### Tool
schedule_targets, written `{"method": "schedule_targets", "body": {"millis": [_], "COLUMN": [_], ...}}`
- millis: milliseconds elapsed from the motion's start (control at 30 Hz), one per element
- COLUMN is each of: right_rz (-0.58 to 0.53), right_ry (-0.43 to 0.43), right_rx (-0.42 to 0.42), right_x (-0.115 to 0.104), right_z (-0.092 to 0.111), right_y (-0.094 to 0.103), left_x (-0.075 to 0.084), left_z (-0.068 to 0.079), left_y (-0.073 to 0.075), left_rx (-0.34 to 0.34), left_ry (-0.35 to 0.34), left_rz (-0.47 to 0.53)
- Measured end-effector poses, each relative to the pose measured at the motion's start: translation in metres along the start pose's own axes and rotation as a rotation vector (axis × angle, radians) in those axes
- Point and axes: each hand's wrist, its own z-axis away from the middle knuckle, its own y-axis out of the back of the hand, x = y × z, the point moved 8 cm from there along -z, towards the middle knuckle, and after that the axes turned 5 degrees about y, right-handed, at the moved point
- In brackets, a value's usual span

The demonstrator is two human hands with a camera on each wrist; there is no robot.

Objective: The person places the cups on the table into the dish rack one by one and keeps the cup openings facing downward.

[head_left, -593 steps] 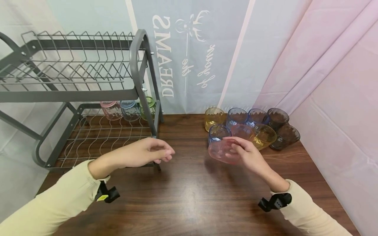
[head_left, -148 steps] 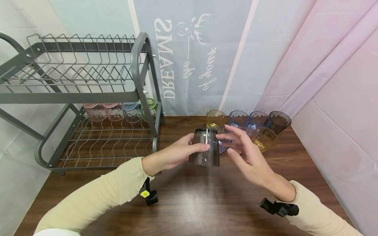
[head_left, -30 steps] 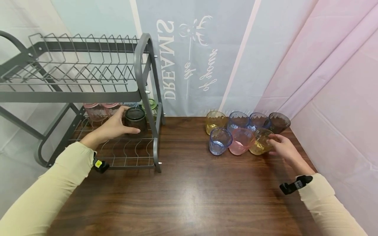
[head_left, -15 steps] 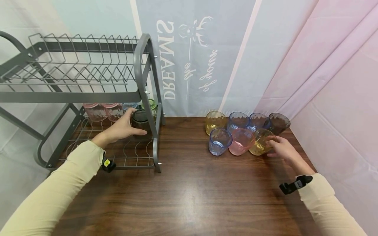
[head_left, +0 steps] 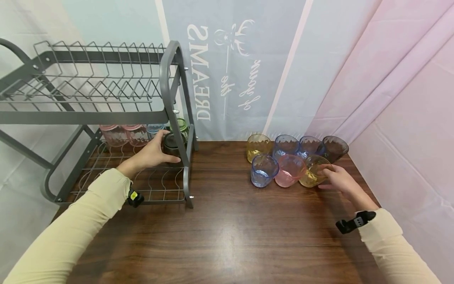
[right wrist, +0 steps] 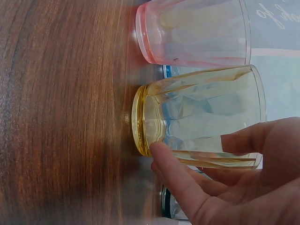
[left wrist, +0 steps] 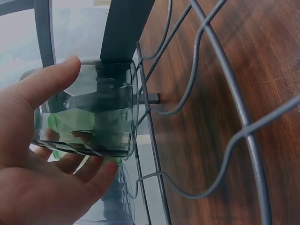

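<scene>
In the head view my left hand (head_left: pixel 150 154) reaches under the upper tier of the grey dish rack. It grips a dark grey glass (head_left: pixel 172 142), upside down over the lower tier. In the left wrist view the thumb lies on one side of the dark glass (left wrist: pixel 101 108) and the fingers on the other; a green glass (head_left: pixel 181 127) stands behind it. My right hand (head_left: pixel 340 179) holds the right side of an upright yellow glass (head_left: pixel 308 178) on the table, at the front row's right end. The right wrist view shows fingers along the yellow glass's wall (right wrist: pixel 201 108).
Two pink glasses (head_left: pixel 134 136) and a blue one (head_left: pixel 155 129) stand inverted at the lower tier's back. Beside the yellow glass are a pink glass (head_left: pixel 289 173) and a blue glass (head_left: pixel 263 173). Behind stand several more, including a dark one (head_left: pixel 335 148). The rack's upright (head_left: pixel 177 130) borders my left hand.
Since several seconds ago, the dark glass has gone from between both hands to the rack. Over the last second my left hand slid it right, towards the upright. My right hand stays at the yellow glass.
</scene>
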Motion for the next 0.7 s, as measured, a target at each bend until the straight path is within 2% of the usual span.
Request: {"method": "schedule_targets", "body": {"millis": [333, 700], "right_rz": [0.03, 0.02], "right_ry": [-0.008, -0.016], "right_rx": [-0.005, -0.009], "right_x": [-0.0006, -0.0019], "right_z": [-0.0005, -0.001], "right_y": [-0.0003, -0.0006], "left_x": [-0.003, -0.0029], "left_z": [-0.0016, 0.0033], "left_y": [0.0016, 0.0013], "left_rx": [0.036, 0.056], "left_ry": [-0.012, -0.006], "left_rz": [-0.102, -0.149]}}
